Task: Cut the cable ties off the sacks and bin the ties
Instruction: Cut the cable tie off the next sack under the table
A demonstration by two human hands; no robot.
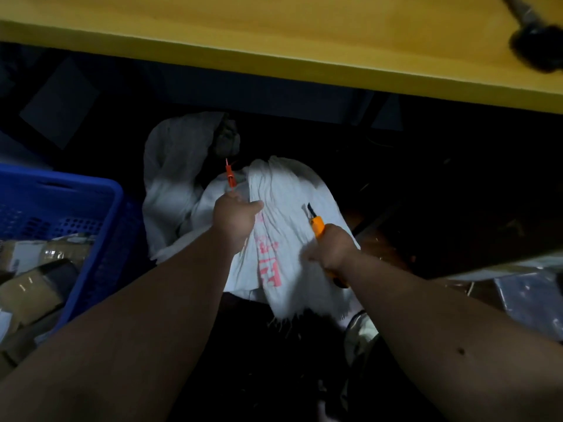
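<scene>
While pinched in left hand (236, 216) at eleven o'clock of sack (283, 226), orange tie (230, 175) appeared severed, unbinned; right hand (333, 249) gripped cutter (318, 225).

Sack (286, 226) on the floor below the surface (274, 35); crate (88, 202) left; another sack (173, 166), apparently, behind.

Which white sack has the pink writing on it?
The near sack, lying between the left hand and right hand. The far sack, nearer the yellow table, shows no writing.
</scene>
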